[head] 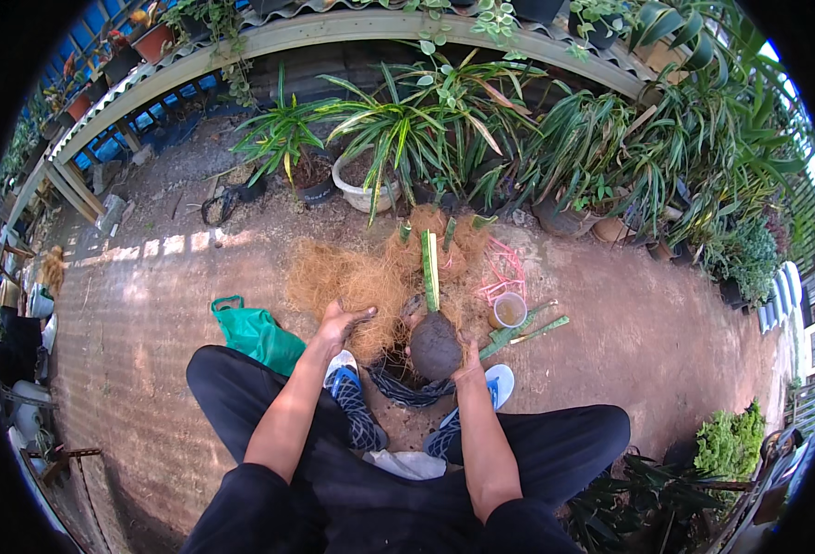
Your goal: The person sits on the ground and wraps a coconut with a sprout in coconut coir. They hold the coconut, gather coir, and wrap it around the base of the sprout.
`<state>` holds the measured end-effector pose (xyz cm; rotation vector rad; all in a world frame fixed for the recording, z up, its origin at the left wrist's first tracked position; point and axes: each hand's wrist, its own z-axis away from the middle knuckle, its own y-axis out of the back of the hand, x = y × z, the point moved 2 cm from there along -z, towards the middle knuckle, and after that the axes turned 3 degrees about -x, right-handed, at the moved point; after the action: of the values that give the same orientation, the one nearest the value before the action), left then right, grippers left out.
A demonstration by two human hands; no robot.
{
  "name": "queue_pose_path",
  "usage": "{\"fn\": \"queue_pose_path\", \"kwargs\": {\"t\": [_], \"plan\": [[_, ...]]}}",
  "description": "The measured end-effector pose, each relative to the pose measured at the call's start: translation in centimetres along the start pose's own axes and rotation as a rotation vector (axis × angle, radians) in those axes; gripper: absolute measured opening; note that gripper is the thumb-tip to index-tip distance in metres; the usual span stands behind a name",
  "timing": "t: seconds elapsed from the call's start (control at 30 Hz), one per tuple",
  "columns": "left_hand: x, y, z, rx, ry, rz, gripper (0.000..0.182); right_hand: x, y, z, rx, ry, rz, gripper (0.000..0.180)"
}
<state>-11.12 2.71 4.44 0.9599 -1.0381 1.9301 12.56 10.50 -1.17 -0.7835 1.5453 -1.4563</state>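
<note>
My right hand (468,354) holds a dark ball of soil (436,346) from behind and at its side, with a yellow-edged snake plant leaf (430,270) standing up out of it. My left hand (340,324) is at a heap of brown coconut fibre (338,273), its thumb stretched out; whether it pinches any fibre cannot be made out. Beyond the ball are several fibre-wrapped balls (427,220) with short cut leaf stubs. A black plastic bag (407,395) with fibre in it lies between my feet, below the ball.
A green bag (258,332) lies on the left. On the right are pink plastic string (504,266), a plastic cup of brownish liquid (509,310) and cut leaf pieces (542,329). Potted plants, one in a white pot (366,190), line the far side under a shelf (379,22).
</note>
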Motion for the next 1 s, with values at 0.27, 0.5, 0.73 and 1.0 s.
{"fn": "queue_pose_path", "kwargs": {"t": [0.27, 0.5, 0.73, 1.0], "plan": [[-1.0, -1.2, 0.1, 0.052, -0.037, -0.174, 0.050, 0.5, 3.3, -0.2, 0.162, 0.022, 0.133, 0.081], [-1.1, 0.0, -0.3, 0.046, -0.058, -0.016, 0.046, 0.0, 0.5, 0.4, 0.065, 0.009, 0.009, 0.078], [-1.6, -0.4, -0.2, 0.007, -0.054, 0.021, 0.042, 0.5, -0.2, -0.3, 0.010, -0.010, 0.114, 0.088], [-1.7, 0.4, -0.4, -0.005, -0.019, -0.101, 0.052, 0.4, -0.8, 0.4, -0.013, 0.015, -0.015, 0.076]]}}
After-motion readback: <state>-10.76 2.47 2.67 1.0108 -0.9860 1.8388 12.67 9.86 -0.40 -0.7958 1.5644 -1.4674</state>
